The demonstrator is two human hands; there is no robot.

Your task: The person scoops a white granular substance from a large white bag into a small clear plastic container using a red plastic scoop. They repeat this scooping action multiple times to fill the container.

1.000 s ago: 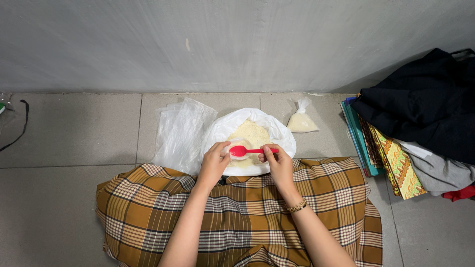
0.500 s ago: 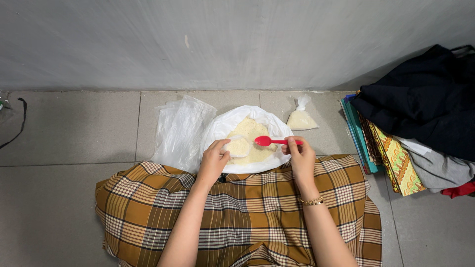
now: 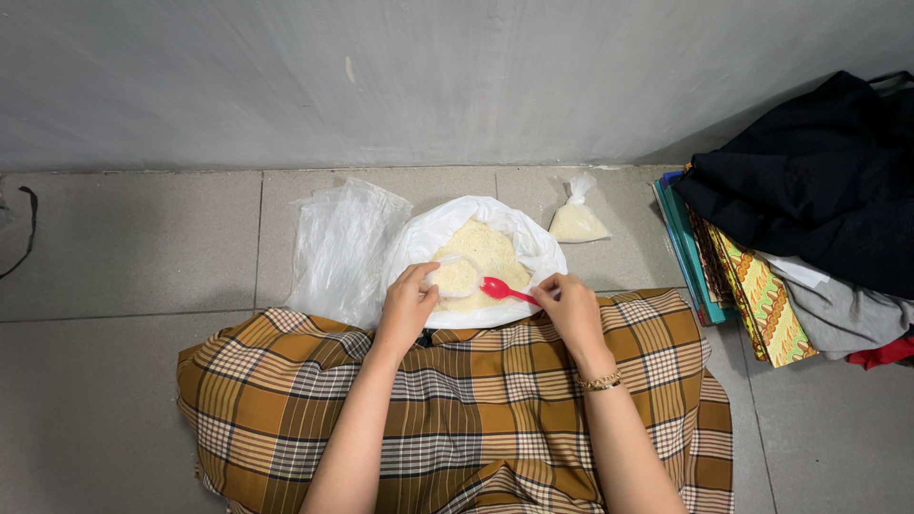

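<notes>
A person sits on a tiled floor, seen from above, with a brown, white and black plaid cloth (image 3: 457, 400) covering the lap at the bottom of the view. Both bare forearms reach forward over it. A gold bracelet (image 3: 600, 383) circles the right wrist.

The left hand (image 3: 407, 306) is closed around a small clear plastic bag (image 3: 455, 277) partly filled with pale yellow crumbs, pinching it at its near edge so its mouth faces the right hand. The right hand (image 3: 569, 306) grips the handle of a red plastic spoon (image 3: 505, 289) between thumb and fingers. The spoon's bowl points toward the left hand and lies just beside the small bag's opening; whether it touches the bag cannot be told.

Directly under and just beyond both hands lies a large white plastic bag (image 3: 428, 238), spread open on the floor and touching the edge of the plaid cloth. It holds a mound of the same pale yellow crumbs (image 3: 487, 249), over which the small bag and spoon are held.

To the left of the left hand, touching the white bag, lies a crumpled heap of empty clear plastic bags (image 3: 345, 246). Beyond the right hand and slightly to its right, apart from the white bag, a small tied bag of crumbs (image 3: 575, 219) sits on the floor.

Well to the right of the right hand is a stack of folded patterned fabrics (image 3: 752, 286) with a dark garment (image 3: 809, 181) on top. A plain grey wall (image 3: 381, 76) rises at the far edge of the floor.
</notes>
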